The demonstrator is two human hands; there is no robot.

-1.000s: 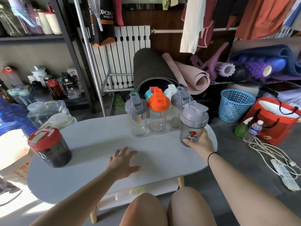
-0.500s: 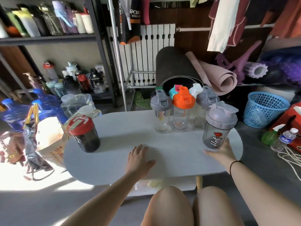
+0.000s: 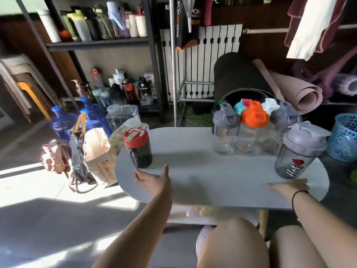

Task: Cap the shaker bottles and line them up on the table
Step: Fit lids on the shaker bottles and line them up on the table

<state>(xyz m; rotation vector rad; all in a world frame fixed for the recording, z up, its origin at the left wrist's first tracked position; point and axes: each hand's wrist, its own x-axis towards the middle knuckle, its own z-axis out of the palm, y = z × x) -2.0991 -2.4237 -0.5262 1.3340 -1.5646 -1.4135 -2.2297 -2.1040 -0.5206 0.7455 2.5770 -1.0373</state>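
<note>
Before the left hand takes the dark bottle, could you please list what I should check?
1. Left hand free: ok, open, holding nothing.
2. Dark bottle upright: ok.
3. Red cap on it: ok; tightness: cannot tell.
4. Right hand free: ok, open on the table by the grey-capped bottle.
5. Bare table to the dark bottle's right: ok.

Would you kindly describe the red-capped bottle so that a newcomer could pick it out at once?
Find the white oval table. At its left end the dark bottle stands alone, just beyond the left hand and well apart from the other bottles grouped at the right end. It alone has a near-black body and a red cap with a white mark; the rest are clear or grey.
</note>
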